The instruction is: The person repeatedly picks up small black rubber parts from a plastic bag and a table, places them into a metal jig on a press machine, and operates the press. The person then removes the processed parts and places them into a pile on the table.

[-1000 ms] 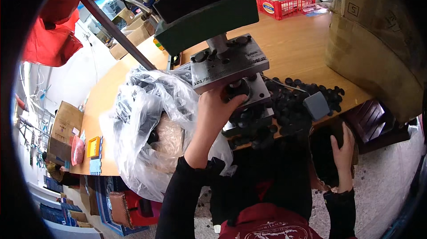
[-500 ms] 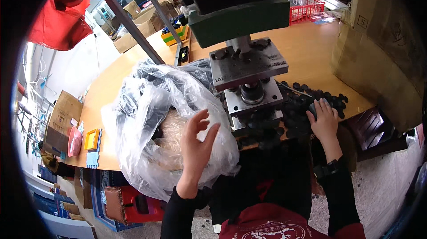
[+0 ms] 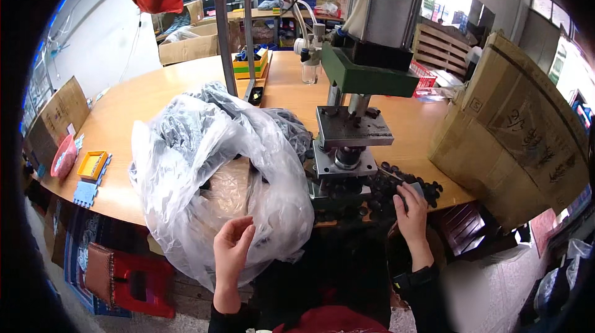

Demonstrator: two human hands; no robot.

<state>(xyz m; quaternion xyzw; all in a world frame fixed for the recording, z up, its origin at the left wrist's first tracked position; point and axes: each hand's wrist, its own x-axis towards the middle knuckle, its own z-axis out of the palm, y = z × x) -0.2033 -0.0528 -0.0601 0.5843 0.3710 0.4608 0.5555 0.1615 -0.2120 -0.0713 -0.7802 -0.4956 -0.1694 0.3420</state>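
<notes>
My left hand point(image 3: 232, 252) is raised in front of a large clear plastic bag point(image 3: 279, 209). Its fingers are loosely bent, the thumb a little apart, and nothing shows between them. My right hand point(image 3: 413, 218) is at the right of a press, over a pile of small black round pieces point(image 3: 374, 205). From its fingers a thin rod point(image 3: 389, 175) points toward the press; something grey, partly hidden, shows by the fingers. The press has a green head point(image 3: 365, 73), a steel upper plate point(image 3: 356, 127) and a lower die block point(image 3: 365, 167) with a dark round part point(image 3: 347, 157) between them.
A tall cardboard sheet point(image 3: 489, 147) stands at the right. Left on the wooden table point(image 3: 149, 100) are a yellow tray point(image 3: 92, 165), a blue foam mat point(image 3: 87, 192) and a pink basket point(image 3: 64, 156). A metal post point(image 3: 225, 35) rises behind the bag. Below left is a red stool point(image 3: 139, 283).
The view has tilted up and turned, showing more of the room. My left hand's fingers and thumb have come closer together. My right hand stays by the black pieces, with the rod.
</notes>
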